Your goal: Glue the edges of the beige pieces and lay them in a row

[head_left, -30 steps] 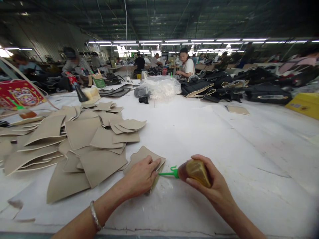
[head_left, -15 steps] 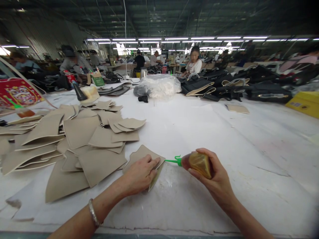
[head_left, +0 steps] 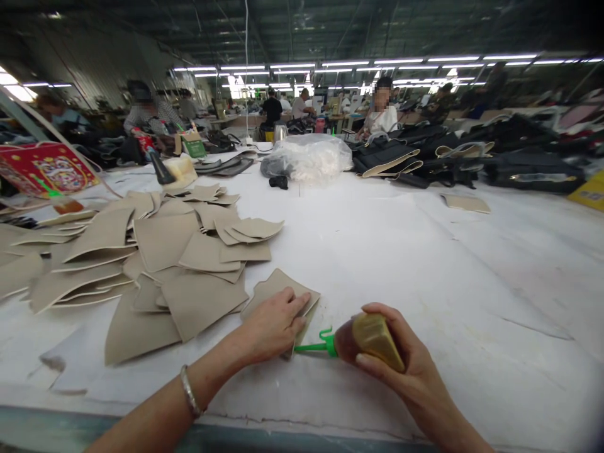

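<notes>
My right hand is wrapped round a soft squeeze bottle of amber-brown liquid, tipped on its side. Its thin green nozzle points left and meets the lower right edge of a taupe leather-like panel. Across that panel lies my left hand, pinning it against the table, index finger stretched along the top and thumb hidden. A second layer shows beneath the panel's right edge. Left of it spreads a loose heap of similar taupe panels, some folded over or overlapping.
White sheeting covers the table. Farther back are a clear plastic bag, stacked black bags and one flat tan piece. At left stand a red printed box and another green-tipped bottle. Several people work in the background.
My right hand has brought the bottle down and slightly left, its nozzle moving from the panel's right corner to its lower edge. My left hand stays on the panel. The view has shifted slightly.
</notes>
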Motion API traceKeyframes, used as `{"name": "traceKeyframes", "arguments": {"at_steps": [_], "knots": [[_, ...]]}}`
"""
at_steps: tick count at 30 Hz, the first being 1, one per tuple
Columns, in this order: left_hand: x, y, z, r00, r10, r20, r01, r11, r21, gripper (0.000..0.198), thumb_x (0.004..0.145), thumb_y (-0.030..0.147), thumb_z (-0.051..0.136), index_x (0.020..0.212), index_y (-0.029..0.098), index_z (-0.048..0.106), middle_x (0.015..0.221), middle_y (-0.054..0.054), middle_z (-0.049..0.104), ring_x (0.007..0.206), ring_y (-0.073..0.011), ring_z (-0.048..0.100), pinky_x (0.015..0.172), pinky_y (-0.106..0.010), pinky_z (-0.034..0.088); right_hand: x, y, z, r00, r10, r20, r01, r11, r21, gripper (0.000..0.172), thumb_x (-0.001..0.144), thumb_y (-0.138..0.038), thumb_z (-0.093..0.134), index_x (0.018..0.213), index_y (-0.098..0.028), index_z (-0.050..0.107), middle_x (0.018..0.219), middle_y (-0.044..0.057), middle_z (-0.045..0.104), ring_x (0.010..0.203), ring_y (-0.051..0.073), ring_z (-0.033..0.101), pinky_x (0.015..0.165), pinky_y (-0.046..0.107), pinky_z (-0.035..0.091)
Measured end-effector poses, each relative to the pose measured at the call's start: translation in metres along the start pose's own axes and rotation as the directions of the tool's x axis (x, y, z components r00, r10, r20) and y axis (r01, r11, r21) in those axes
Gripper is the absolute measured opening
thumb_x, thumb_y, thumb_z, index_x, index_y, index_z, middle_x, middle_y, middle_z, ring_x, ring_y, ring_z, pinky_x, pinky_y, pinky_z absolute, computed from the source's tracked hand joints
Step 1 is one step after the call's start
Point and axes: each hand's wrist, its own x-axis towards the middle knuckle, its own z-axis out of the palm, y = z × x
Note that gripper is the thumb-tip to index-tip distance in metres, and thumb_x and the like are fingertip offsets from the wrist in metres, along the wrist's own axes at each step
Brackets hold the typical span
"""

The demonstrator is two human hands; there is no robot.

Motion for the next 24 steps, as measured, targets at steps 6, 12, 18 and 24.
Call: {"name": "traceKeyframes", "arguments": {"at_steps": [6, 12, 18, 24], "knots": [[-0.002, 0.001, -0.001, 1.0, -0.021, 0.003, 0.021, 1.0, 0.009, 0.045, 0.091, 0.032, 0.032, 0.135, 0.026, 0.039, 0.105, -0.006, 0.052, 0.096, -0.0208, 0.054, 0.087, -0.034, 0.042, -0.008, -0.001, 0.006, 0.998, 0.031, -0.05, -0.031, 0.999, -0.015, 0.053, 0.075, -0.044, 0.07, 0.119, -0.029, 0.043, 0.098, -0.001, 0.057, 0.082, 0.018, 0.058, 0.074, 0.026, 0.045], [-0.002, 0.002, 0.0, 0.999, -0.032, 0.006, 0.032, 0.999, 0.019, 0.047, 0.09, 0.033, 0.033, 0.136, 0.025, 0.039, 0.106, -0.006, 0.051, 0.098, -0.0205, 0.053, 0.089, -0.033, 0.041, -0.012, -0.002, 0.008, 0.994, 0.074, -0.078, -0.074, 0.997, 0.001, 0.055, 0.073, -0.044, 0.071, 0.118, -0.027, 0.045, 0.093, -0.001, 0.06, 0.08, 0.019, 0.059, 0.072, 0.027, 0.046], [-0.002, 0.004, -0.002, 0.999, -0.045, 0.025, 0.045, 0.999, -0.016, 0.049, 0.09, 0.035, 0.034, 0.137, 0.023, 0.038, 0.108, -0.007, 0.052, 0.099, -0.0214, 0.052, 0.09, -0.035, 0.041, -0.012, -0.009, 0.005, 0.977, 0.214, -0.003, -0.203, 0.929, 0.309, 0.06, 0.069, -0.042, 0.075, 0.119, -0.025, 0.046, 0.087, 0.001, 0.064, 0.079, 0.022, 0.061, 0.068, 0.03, 0.048], [-0.001, 0.0, -0.009, 0.99, -0.127, -0.055, 0.091, 0.897, -0.433, 0.044, 0.089, 0.034, 0.033, 0.125, 0.02, 0.053, 0.104, -0.006, 0.057, 0.083, -0.0159, 0.056, 0.076, -0.03, 0.047, -0.01, -0.014, -0.022, 0.884, 0.468, 0.019, -0.309, 0.553, 0.774, 0.053, 0.073, -0.04, 0.069, 0.119, -0.02, 0.055, 0.113, 0.01, 0.064, 0.1, 0.027, 0.061, 0.083, 0.039, 0.053]]}}
